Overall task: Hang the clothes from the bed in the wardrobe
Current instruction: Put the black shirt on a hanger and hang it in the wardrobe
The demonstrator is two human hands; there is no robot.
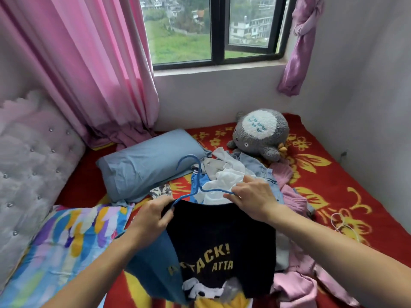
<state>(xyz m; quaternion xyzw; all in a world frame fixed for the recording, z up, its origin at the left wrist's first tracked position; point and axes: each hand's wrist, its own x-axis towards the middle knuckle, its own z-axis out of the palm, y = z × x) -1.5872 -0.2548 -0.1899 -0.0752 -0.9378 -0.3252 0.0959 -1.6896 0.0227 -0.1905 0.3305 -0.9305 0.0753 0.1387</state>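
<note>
T-shirt [222,236], dark with yellow lettering, hangs in the air over the bed [333,196], in front of the pile of clothes [233,174], its neck partly fed onto a blue hanger [198,176]. The left hand [153,215] has its fingers [164,218] curled round the shirt's shoulder and the hanger's end; the right hand [251,196] pinches the hanger's other arm at the collar. The shirt looks light, soft and limp, so it will likely sag and slide off the thin wire unless both shoulders sit squarely. Once seated, the hook or the stem below it is probably the best hold. The wardrobe is out of view.
</note>
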